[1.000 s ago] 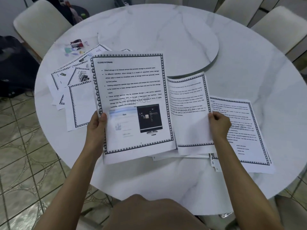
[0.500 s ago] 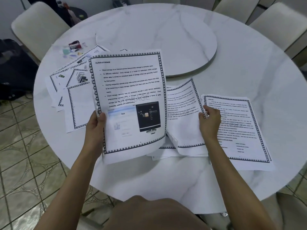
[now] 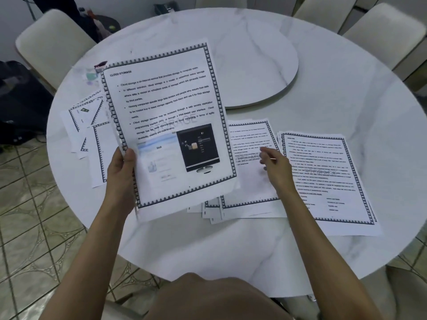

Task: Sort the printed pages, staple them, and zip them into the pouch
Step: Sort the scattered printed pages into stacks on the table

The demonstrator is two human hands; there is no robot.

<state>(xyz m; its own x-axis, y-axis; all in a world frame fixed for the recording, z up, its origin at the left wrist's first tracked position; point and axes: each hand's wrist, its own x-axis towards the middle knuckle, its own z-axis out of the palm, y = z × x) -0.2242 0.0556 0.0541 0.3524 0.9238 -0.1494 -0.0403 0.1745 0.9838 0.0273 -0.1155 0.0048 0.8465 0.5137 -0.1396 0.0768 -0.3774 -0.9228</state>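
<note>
Sorting stage; nothing stapled as far as shows. Left hand (image 3: 120, 172) pinches the Cloud Storage page (image 3: 166, 107) at its lower left edge, thumb on top, sheet raised and tilted above the table (image 3: 346, 88). Right hand (image 3: 275, 168) hovers over the middle stack (image 3: 249, 188), fingers loose and apart, apparently empty; tips blurred. Right stack (image 3: 328, 181) lies just beside it, edges overlapping. Left pile (image 3: 92, 144) is fanned, partly hidden by the raised page. Pouch possibly the clear item far left (image 3: 91, 76); stapler unseen. Advice: check each heading before placing, lift single sheets, and square every stack's edges so staples catch all pages.
</note>
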